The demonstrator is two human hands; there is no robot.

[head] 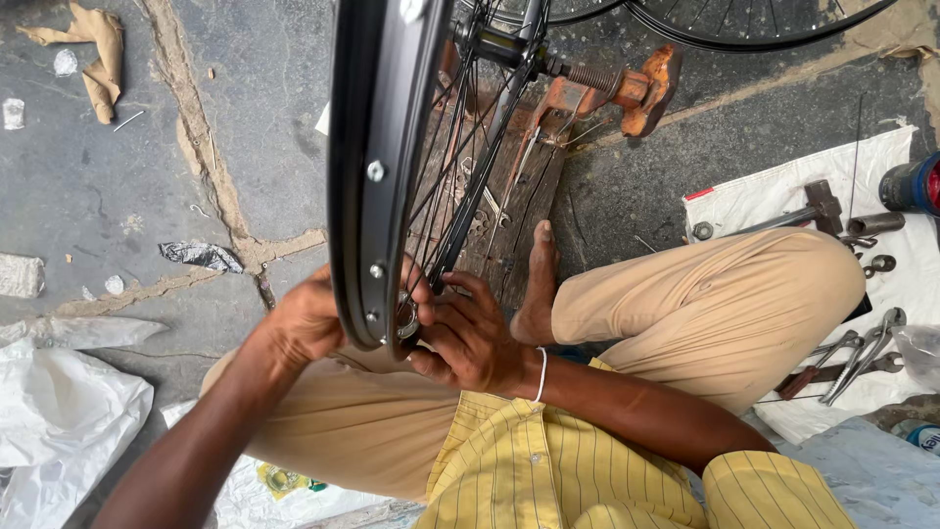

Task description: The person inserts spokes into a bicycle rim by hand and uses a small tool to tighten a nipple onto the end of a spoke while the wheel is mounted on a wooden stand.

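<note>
A black bicycle wheel rim [364,147] stands on edge in front of me, its thin spokes [460,167] running up to the hub [509,44]. My left hand [308,323] grips the rim's outer side at its lowest part. My right hand [465,333] is on the inner side, fingers pinched around a small metal ring-shaped tool [406,318] at a spoke end by the rim. The wheel's axle sits in a rusty orange clamp [627,88] fixed to a dark wooden board [519,216]. I sit cross-legged, my bare foot [539,284] resting on the board.
A white sheet [774,201] at the right carries a hammer [808,211], several wrenches and pliers [862,358] and a blue can [916,184]. More wheels [744,29] lie at the top. White plastic bags [59,421], torn brown paper [98,54] and litter dot the cracked concrete floor.
</note>
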